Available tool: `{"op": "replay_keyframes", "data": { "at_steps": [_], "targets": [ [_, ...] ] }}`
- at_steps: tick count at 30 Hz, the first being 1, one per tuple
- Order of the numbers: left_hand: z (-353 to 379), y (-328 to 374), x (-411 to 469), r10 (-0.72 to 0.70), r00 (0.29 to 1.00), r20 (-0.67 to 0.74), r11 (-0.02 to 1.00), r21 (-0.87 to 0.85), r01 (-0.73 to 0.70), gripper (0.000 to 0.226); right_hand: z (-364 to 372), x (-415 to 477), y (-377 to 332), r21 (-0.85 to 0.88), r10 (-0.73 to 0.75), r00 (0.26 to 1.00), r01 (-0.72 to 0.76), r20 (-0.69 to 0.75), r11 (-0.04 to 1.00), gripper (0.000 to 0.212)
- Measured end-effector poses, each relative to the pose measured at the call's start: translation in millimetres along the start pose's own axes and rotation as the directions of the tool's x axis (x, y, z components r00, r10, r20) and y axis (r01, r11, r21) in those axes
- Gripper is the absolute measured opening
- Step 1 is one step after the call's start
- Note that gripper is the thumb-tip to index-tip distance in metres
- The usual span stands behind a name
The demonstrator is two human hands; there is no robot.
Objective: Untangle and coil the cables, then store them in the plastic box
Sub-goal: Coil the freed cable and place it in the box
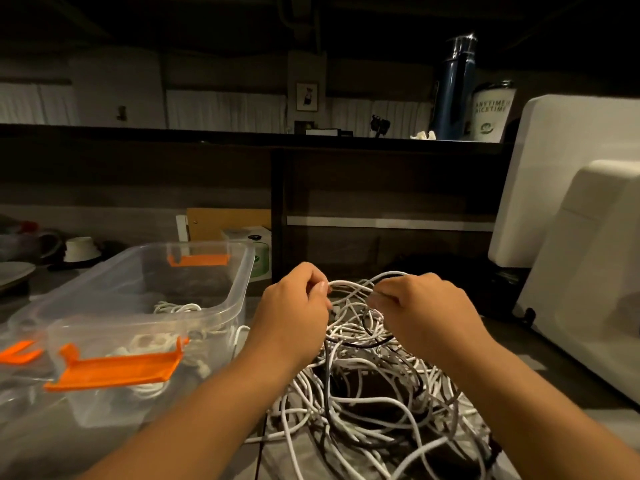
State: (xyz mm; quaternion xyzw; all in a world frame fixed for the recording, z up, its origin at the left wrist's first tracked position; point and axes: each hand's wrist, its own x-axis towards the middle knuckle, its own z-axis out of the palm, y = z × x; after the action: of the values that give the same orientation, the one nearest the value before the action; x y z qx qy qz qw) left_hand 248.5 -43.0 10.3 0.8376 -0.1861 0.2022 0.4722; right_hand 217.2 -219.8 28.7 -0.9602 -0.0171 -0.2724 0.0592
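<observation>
A tangled heap of white and dark cables (374,393) lies on the table in front of me. Both hands are raised over its far side. My left hand (294,306) pinches a white cable strand (349,285) between thumb and fingers. My right hand (419,306) grips the same strand a short way to the right, fingers curled. The clear plastic box (221,306) with orange latches (114,370) stands to the left; coiled white cables (176,308) lie inside it.
A clear lid with an orange clip (19,353) lies at the far left. White appliances (585,258) stand at the right edge. A dark shelf unit (381,202) rises behind the heap. Cups and bowls (81,249) sit at the back left.
</observation>
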Motion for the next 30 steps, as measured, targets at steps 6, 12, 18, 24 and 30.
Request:
{"op": "replay_keyframes", "data": {
  "at_steps": [6, 12, 18, 24, 30],
  "targets": [
    [-8.8, 20.8, -0.8, -0.171, 0.912, 0.374, 0.840, -0.428, 0.333, 0.029, 4.8, 1.0, 3.4, 0.089, -0.167, 0.960, 0.191, -0.224, 0.978, 0.014],
    [-7.0, 20.2, -4.5, -0.035, 0.900, 0.434, 0.801, -0.526, 0.285, 0.042, 13.9, 0.4, -2.1, 0.235, -0.193, 0.929, 0.274, -0.317, 0.933, 0.038],
    [-17.0, 28.0, -5.8, -0.028, 0.880, 0.473, 0.311, -0.833, 0.458, 0.041, 21.3, 5.6, 2.0, 0.192, -0.216, 0.962, 0.246, -0.164, 0.950, 0.043],
    [-29.4, 24.8, -0.2, 0.063, 0.928, 0.367, 0.174, -0.920, 0.352, 0.079, 19.1, -5.3, -20.4, 0.266, -0.459, 0.881, 0.418, 0.115, 0.869, 0.018],
    [-23.0, 18.6, 4.1, 0.113, 0.965, 0.237, 0.491, -0.858, 0.153, 0.067, 21.1, -10.0, -26.7, 0.273, -0.536, 0.844, 0.522, -0.030, 0.808, 0.014]
  ]
}}
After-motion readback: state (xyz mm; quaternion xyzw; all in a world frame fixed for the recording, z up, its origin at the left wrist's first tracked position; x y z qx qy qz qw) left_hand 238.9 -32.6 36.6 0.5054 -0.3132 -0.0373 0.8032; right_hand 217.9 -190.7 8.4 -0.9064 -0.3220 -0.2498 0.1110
